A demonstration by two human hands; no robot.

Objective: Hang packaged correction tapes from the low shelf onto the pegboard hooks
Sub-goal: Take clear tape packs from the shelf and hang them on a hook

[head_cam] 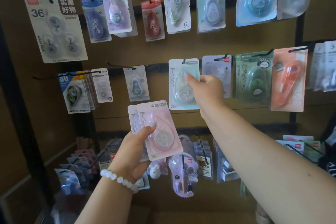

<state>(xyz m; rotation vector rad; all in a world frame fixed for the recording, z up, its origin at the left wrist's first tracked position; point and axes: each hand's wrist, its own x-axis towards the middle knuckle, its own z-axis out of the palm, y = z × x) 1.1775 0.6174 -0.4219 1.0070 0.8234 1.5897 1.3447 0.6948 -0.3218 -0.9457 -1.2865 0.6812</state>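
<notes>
- Left hand (133,148) is holding a pink pack (160,131) below the middle hook row, fingers clamped on it; a second pack (132,120) is sitting behind.
- Mint pack (179,85) is hanging at its hook (184,61), upright.
- Right hand (205,89) is pinching the mint pack's right edge, fingers clamped on it.
- Green pack (254,78) is hanging just right of that hand.

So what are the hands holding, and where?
Right hand pinches the mint pack by its right edge; left hand grips pink packs at their lower left.
</notes>
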